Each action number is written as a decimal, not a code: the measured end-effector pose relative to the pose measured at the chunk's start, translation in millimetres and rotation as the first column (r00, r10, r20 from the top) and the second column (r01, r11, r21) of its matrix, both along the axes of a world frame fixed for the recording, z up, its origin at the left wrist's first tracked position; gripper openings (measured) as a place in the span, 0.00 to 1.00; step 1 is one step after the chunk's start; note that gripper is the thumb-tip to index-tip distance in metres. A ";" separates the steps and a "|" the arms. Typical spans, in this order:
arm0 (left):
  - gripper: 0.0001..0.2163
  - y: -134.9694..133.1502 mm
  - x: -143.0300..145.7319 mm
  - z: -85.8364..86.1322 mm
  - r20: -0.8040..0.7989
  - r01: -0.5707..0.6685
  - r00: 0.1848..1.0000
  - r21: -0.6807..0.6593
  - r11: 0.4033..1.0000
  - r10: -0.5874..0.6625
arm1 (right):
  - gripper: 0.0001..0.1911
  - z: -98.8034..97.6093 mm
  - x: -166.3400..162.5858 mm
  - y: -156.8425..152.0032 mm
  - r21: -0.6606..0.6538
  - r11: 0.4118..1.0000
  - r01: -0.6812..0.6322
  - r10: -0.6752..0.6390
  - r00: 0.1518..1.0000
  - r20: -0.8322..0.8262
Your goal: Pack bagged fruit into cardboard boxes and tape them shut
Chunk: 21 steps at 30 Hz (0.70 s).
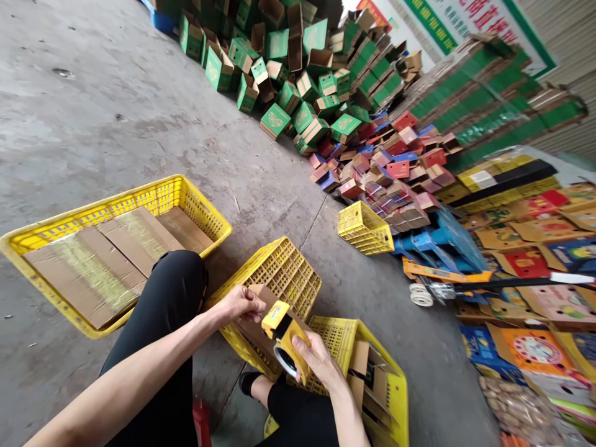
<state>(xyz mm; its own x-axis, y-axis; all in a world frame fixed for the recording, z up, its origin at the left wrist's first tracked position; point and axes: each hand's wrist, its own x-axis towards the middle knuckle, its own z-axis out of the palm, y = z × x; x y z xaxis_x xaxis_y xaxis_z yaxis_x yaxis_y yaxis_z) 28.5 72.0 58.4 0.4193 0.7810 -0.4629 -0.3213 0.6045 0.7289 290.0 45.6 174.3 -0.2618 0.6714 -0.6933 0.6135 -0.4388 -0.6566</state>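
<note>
A yellow tape dispenser [294,347] with a roll in it is gripped by my right hand [315,359], its head turned toward my left hand. My left hand [243,304] has its fingers pinched together just left of the dispenser's head; what is between them, if anything, is too small to make out. Beneath both hands lies a brown cardboard piece [255,335], partly covered by them. It rests on a tipped yellow crate [289,272] between my knees.
Left of my knee sits a yellow basket [184,186] holding taped cartons [88,267]. To the right, another yellow crate [395,391] holds folded cardboard. Farther off are a small yellow crate [365,228], a pallet jack [442,288], heaped green boxes [275,120] and red boxes [398,169].
</note>
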 end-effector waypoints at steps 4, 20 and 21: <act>0.25 9.9 -10.7 -7.6 -0.071 -0.137 0.988 -0.016 0.990 0.136 | 0.37 5.8 9.7 -0.5 -0.036 0.999 0.007 -0.006 1.000 0.028; 0.12 3.1 -9.2 -64.0 -0.542 -0.159 0.805 0.198 0.967 0.243 | 0.28 -19.8 -13.2 45.2 0.049 0.977 -0.206 0.181 0.934 0.309; 0.11 3.2 -8.3 -66.0 -0.559 -0.157 0.794 0.191 0.969 0.239 | 0.27 -21.6 -14.8 46.5 0.051 0.974 -0.220 0.192 0.926 0.326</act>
<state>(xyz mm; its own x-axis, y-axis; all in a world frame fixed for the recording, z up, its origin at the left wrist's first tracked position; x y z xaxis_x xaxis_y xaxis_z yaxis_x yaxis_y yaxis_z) 20.2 75.2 -7.7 -0.0612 0.8865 -0.4587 0.0783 0.4624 0.8832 275.2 92.1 152.6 -0.1767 0.6863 -0.7056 0.8663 -0.2318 -0.4425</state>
